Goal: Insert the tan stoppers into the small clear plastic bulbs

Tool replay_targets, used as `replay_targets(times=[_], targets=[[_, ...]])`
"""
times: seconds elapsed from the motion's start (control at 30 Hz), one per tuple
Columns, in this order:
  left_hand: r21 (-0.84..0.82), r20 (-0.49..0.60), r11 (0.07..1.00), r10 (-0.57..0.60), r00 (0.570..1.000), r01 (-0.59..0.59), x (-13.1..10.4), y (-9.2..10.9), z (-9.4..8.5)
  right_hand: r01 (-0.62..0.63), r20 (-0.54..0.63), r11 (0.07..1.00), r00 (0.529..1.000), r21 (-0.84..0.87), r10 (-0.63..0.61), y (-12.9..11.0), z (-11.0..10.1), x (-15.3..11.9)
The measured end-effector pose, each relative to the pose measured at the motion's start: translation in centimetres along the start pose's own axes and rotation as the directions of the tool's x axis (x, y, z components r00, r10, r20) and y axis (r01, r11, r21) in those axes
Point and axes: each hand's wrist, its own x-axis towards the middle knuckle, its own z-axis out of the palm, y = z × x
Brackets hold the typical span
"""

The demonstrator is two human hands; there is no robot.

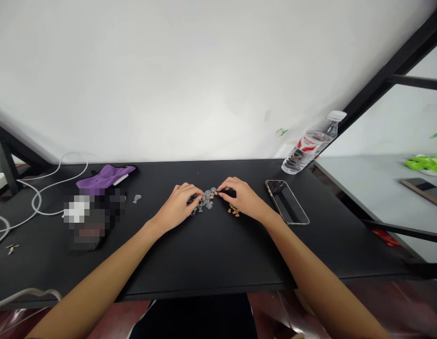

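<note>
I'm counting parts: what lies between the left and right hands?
The head view shows clear pieces and some tan ones between the left hand and right hand.

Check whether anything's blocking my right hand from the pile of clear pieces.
Nothing visible is: the right hand has its fingertips at the right edge of the clear pieces. Tan pieces lie on the near side of that hand, and the phone lies farther right.
</note>
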Motion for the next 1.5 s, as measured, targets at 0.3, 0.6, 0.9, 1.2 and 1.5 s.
replay_targets(times=[0.3, 0.6, 0.9, 1.2, 1.5], targets=[[-0.001, -0.068, 0.999, 0.04, 0.997, -0.04, -0.1, 0.2, 0.2, -0.06, 0.001, 0.998, 0.998, 0.016, 0.06, -0.1, -0.2, -0.1], [0.007, -0.114, 0.998, 0.065, 0.991, -0.065, -0.2, 0.1, 0.3, -0.058, -0.002, 0.997, 0.998, 0.05, 0.058, 0.5, -0.2, 0.1], [0.102, -0.039, 0.972, 0.218, 0.975, -0.213, -0.6, 1.4, 0.5, -0.209, 0.183, 0.969, 0.966, 0.132, 0.183, 1.0, -3.2, -0.3], [0.247, 0.007, 0.93, 0.279, 0.96, -0.272, -0.7, 1.2, 1.5, -0.238, 0.379, 0.963, 0.909, 0.127, 0.175, 1.2, -5.3, -0.9], [0.207, -0.008, 0.93, 0.313, 0.95, -0.305, -0.6, 1.5, 1.5, -0.199, 0.31, 0.967, 0.94, 0.159, 0.142, 1.1, -4.9, -0.6]])
